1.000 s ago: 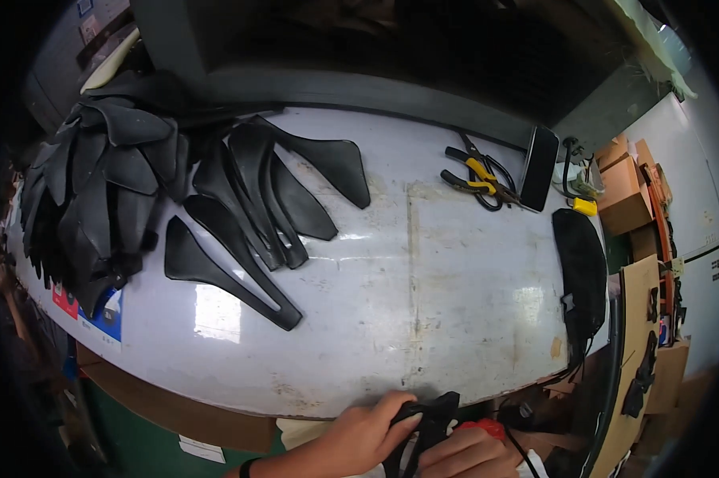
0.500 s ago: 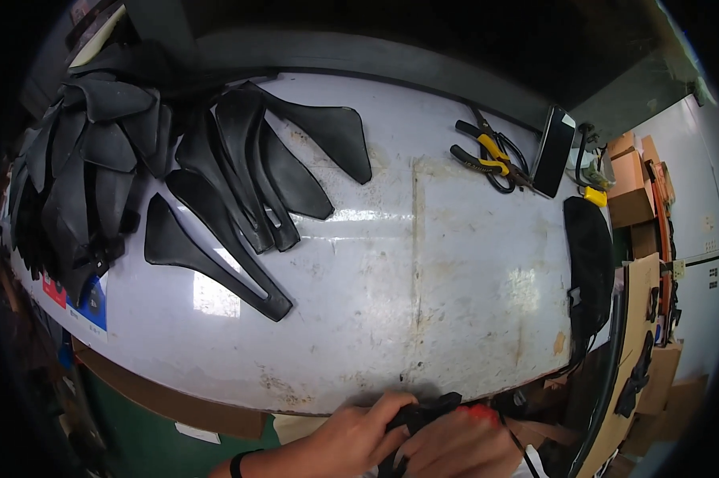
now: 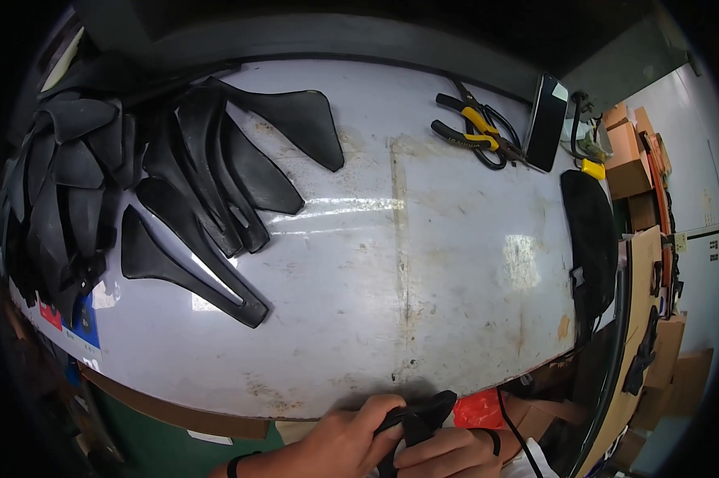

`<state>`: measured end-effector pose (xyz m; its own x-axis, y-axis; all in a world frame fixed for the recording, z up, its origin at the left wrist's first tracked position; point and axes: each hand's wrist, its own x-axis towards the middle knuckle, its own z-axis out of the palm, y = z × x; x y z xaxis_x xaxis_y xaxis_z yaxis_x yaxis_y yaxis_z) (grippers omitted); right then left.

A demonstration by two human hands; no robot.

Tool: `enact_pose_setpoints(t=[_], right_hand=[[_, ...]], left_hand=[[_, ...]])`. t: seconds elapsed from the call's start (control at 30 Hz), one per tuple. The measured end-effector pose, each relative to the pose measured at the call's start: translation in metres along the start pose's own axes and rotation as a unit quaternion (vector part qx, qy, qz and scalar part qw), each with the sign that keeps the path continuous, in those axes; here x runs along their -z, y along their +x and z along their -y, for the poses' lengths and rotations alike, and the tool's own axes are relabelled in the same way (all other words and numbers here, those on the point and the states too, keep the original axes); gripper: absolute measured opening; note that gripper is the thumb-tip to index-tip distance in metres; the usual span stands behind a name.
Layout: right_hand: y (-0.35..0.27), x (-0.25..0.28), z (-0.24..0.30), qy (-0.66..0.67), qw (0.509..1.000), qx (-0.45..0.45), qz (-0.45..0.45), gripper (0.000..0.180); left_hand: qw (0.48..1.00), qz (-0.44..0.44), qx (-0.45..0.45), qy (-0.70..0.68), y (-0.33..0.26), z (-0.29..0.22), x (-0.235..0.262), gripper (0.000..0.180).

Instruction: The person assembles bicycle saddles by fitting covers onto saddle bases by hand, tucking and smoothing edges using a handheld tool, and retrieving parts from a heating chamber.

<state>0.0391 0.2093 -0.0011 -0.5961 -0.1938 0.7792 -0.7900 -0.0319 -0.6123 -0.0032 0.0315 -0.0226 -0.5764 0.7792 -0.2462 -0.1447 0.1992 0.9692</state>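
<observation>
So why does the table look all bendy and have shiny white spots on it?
In the head view, the fisheye lens bows the scuffed white table toward the rim, and the corners go black. The white spots are glare from lights above, brightest beside the flat black saddle-shaped pieces. At the bottom edge, the left hand and right hand are cut off but fairly sharp.

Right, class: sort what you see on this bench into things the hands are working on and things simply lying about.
In hand:
- black saddle-shaped part, gripped by left hand and right hand at the table's near edge

Lying about:
- pile of black saddle shells
- yellow-handled pliers
- dark phone
- black saddle at right
- cardboard boxes
</observation>
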Motion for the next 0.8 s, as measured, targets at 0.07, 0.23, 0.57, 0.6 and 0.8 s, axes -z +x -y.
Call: enact_pose_setpoints(t=[0.07,0.23,0.57,0.6,0.8], right_hand=[[0.003,0.002,-0.001,0.009,1.0,-0.011,-0.003,0.02],[-0.013,-0.017,-0.01,0.197,0.933,-0.072,-0.291,0.023],[-0.036,-0.018,0.014,-0.014,0.992,-0.016,-0.125,0.027],[-0.034,-0.019,0.01,-0.01,0.993,-0.018,-0.118,0.026],[-0.016,-0.022,0.006,0.104,0.954,-0.129,-0.252,0.023]], left_hand=[[1.0,0.007,0.003,0.001,0.001,0.0,0.002,0.031],[1.0,0.006,0.015,-0.002,-0.002,0.004,0.002,0.033],[1.0,-0.014,0.003,0.022,-0.003,0.001,0.001,0.027],[1.0,-0.017,-0.002,0.025,-0.003,0.001,0.001,0.027],[0.999,-0.029,0.009,0.021,-0.001,-0.003,0.0,0.026]])
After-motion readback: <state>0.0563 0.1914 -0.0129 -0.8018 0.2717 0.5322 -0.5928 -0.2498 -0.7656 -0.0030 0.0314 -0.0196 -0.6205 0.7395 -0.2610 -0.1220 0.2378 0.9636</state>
